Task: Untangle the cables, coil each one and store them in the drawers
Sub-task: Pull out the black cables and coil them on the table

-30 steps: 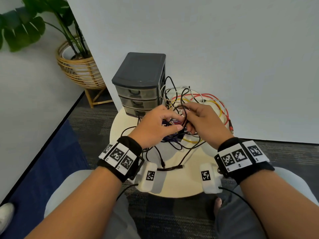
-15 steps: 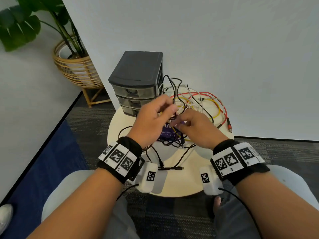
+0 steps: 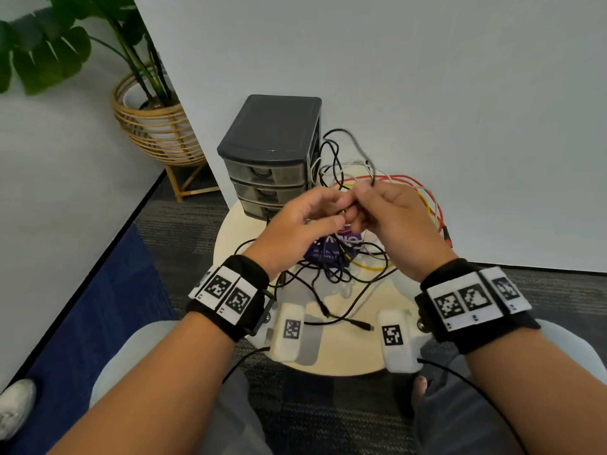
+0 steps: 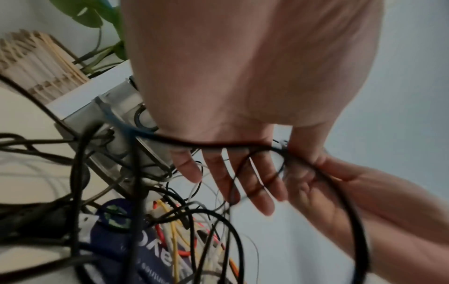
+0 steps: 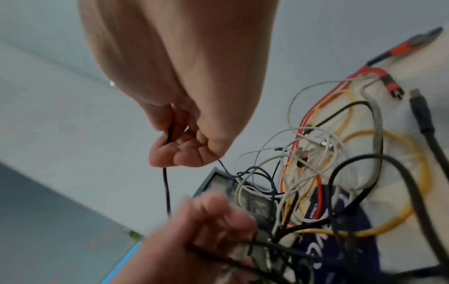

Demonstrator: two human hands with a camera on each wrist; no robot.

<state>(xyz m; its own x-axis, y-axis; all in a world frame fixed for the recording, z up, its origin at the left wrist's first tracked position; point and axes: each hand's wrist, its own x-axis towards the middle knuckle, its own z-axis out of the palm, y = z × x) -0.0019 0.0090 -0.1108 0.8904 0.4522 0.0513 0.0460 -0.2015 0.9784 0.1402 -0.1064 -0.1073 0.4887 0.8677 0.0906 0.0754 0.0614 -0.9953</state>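
My right hand (image 3: 391, 218) pinches a thin black cable (image 5: 166, 184) between thumb and curled fingers, its strand hanging down from that grip. My left hand (image 3: 295, 231) is mostly open, fingers (image 4: 245, 182) spread, with a black cable loop draped across the palm; I cannot tell whether it truly pinches anything. Both hands meet above the tangle of cables (image 3: 361, 257) on the round tabletop (image 3: 345, 349), just beside the closed drawers (image 3: 272, 178). Compared with half a second ago, both hands have risen from the heap and drawn closer, lifting the black cable higher.
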